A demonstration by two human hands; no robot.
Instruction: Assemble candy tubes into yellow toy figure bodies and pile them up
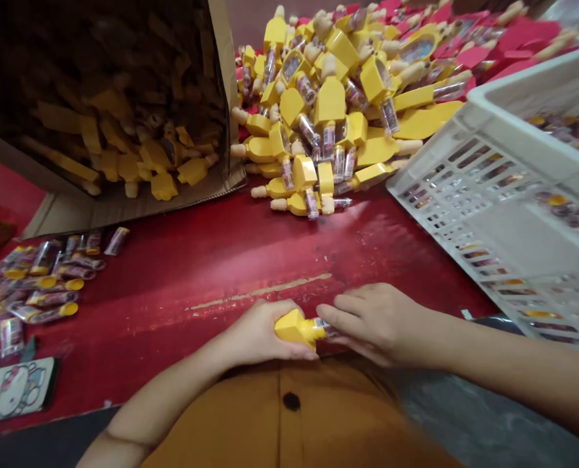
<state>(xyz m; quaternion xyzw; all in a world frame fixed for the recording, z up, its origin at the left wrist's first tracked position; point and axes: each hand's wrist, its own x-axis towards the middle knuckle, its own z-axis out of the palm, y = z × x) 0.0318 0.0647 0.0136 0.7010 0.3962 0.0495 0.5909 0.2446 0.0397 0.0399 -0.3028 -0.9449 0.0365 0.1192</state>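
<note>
Close to my body, at the front edge of the red table, my left hand [282, 331] is wrapped round a yellow plastic toy piece [294, 327]. A narrow yellow neck on it points right. My right hand [374, 325] closes its fingers on a small clear tube [324, 327] with a printed label, which sits in line with the neck. Its far end is hidden under my fingers. Whether tube and neck are fully joined, I cannot tell.
Many similar yellow toys with tubes [331, 101] lie heaped at the back. An open cardboard box [228, 84] holds more yellow pieces. Loose labelled tubes [50, 297] and a phone with a cartoon case [19, 389] lie left. A white plastic crate [503, 130] stands right.
</note>
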